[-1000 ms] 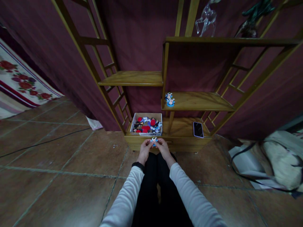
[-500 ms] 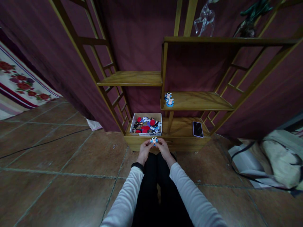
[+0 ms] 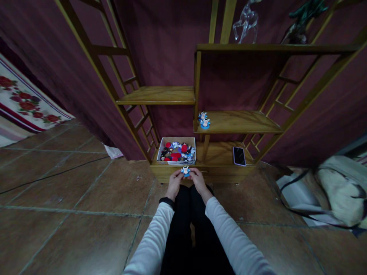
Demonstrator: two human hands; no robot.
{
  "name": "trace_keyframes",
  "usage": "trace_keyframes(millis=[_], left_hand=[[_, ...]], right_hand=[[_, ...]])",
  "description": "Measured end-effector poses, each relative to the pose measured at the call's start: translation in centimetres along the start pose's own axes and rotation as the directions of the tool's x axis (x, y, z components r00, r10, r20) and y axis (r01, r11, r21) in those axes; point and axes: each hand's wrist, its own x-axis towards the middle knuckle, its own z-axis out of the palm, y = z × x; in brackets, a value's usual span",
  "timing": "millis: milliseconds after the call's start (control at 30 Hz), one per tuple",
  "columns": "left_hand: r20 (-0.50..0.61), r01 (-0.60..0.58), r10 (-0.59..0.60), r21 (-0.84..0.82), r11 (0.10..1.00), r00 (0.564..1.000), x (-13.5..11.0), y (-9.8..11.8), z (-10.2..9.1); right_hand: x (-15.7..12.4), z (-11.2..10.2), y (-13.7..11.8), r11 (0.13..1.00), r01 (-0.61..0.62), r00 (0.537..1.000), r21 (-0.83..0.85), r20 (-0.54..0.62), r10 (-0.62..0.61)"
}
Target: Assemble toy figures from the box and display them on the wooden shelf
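Between my two hands is a small blue-and-white figurine [image 3: 185, 171] on a round blue base, held upright in front of the shelf unit. My left hand [image 3: 174, 182] pinches its left side, and my right hand [image 3: 197, 179] pinches its right side. Just beyond them, a shallow cardboard box [image 3: 160, 149] holds many small figurines in red, black, purple and blue-white. Two similar figurines stand close together at the left end of the middle right shelf; the front figurine [image 3: 205, 123] has a blue base and partly covers the rear figurine [image 3: 202, 115].
A phone [image 3: 239, 156] lies on the low wooden shelf [image 3: 219, 152], right of the box. Wooden posts and a left shelf [image 3: 160, 94] surround it. A glass horse [image 3: 246, 23] stands high up. Bags [image 3: 338, 191] lie on the floor at right; a cable [image 3: 54, 172] runs at left.
The figurine in my hands has turned slightly, so more of its blue base shows. My hands stay in nearly the same place; the view has shifted a little.
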Motion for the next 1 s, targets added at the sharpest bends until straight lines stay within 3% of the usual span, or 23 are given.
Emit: trace_keyframes(millis=[200,1000], left_hand=[[-0.036,0.026,-0.027,-0.044,0.999,0.999,-0.08,0.19,0.13],[0.014,-0.009,0.009,0.019,1.0,1.0,0.33,-0.43,-0.26]], right_hand=[[0.16,-0.18,0.28,1.0,-0.004,1.0,0.009,0.002,0.004],[0.24,-0.24,0.17,0.998,-0.062,0.998,0.009,0.022,0.062]])
